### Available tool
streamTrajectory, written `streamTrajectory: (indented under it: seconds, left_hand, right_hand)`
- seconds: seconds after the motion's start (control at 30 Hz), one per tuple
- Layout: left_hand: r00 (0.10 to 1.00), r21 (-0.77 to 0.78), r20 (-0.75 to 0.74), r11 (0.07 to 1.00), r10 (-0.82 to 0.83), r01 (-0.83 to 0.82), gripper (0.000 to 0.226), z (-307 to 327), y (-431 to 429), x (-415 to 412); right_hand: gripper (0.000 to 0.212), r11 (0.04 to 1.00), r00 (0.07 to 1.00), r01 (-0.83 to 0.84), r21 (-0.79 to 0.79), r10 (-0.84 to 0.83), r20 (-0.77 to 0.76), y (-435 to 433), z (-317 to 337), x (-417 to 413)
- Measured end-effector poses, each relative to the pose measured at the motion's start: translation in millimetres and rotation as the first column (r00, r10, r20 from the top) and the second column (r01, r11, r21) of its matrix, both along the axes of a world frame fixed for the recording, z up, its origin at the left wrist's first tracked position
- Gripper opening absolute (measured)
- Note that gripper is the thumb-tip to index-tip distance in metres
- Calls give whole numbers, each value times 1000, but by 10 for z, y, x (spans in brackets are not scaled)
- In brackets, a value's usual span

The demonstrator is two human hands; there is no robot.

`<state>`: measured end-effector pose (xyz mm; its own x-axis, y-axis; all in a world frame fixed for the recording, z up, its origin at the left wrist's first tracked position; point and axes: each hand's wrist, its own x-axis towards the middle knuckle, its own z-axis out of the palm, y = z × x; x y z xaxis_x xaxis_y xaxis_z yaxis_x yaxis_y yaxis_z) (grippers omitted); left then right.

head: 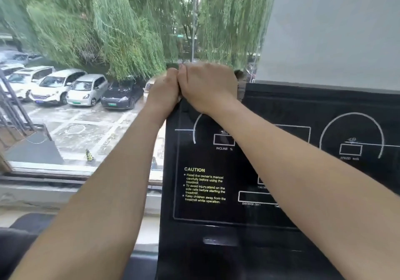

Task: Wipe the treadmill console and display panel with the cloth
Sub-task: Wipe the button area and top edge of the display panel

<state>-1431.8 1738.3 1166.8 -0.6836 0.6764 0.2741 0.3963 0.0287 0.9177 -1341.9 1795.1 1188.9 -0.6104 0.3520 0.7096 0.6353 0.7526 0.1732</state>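
Two bare forearms (292, 160) reach up and away from the camera and meet at the upper left corner of the treadmill console (303, 98). The left hand (164, 89) sits at the outer edge of that corner with its fingers curled inward, thumb side touching the right hand; whether it grips the cloth or the console's edge is hidden. The right hand (207, 85) lies over the console's top rim, knuckles up and fingers bent down over the far side, apparently clamping the cloth (241, 89) against the rim. Only a small grey-brown scrap of it peeks out just right of that hand. Holding it this way with both hands probably lets the person drag the cloth along the narrow top edge with firm pressure, so the wiping seems to be at the rim rather than on the face. Below the hands, the glossy black display panel (205, 160) is bare, with white dial outlines, an incline box and a yellow caution notice. Its sheen means smears would show readily. Beyond the hands is a large window (86, 31) with willow trees (129, 31) and parked cars (86, 89) outside. A pale roller blind (335, 31) hangs above and right of the right hand, and a window sill (54, 189) runs below the left hand.
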Motion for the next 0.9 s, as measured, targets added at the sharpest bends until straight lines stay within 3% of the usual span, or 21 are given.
streamTrajectory:
  seconds: [0.13, 0.23, 0.37, 0.47, 0.53, 0.6, 0.73, 0.9]
  left_hand:
    - [992, 84, 126, 996, 1, -12, 66, -182, -77, 60]
    - [988, 138, 151, 990, 12, -33, 75, -362, -165, 43]
    - [995, 240, 90, 969, 46, -66, 37, -473, -263, -48]
    - [994, 226, 30, 968, 108, -112, 32, -482, -327, -126]
    - [979, 205, 24, 958, 202, -203, 26, -525, -408, -218]
    - [961, 179, 120, 947, 249, -268, 26, -648, -516, -295]
    - [968, 76, 246, 995, 48, -69, 19, -822, -703, -246]
    - [951, 305, 279, 951, -135, 45, 29, -340, -595, -66]
  right_hand:
    - [50, 1000, 996, -1, 16, 3, -84, -101, -214, -115]
    - [49, 1000, 1000, -16, -8, 16, -26, -170, -338, -130]
    - [50, 979, 988, -154, -136, 153, -14, -242, -301, -119]
    - [48, 890, 942, -336, -307, 317, -110, -304, -133, -31]
    - [48, 905, 954, -298, -303, 291, -69, -281, -13, 51]
    - [52, 941, 980, -184, -283, 198, 19, -239, 52, 136]
    - [42, 936, 972, -217, -276, 234, 30, -270, 80, 175]
    - [34, 940, 941, -328, -90, 334, 59, -321, -225, 93]
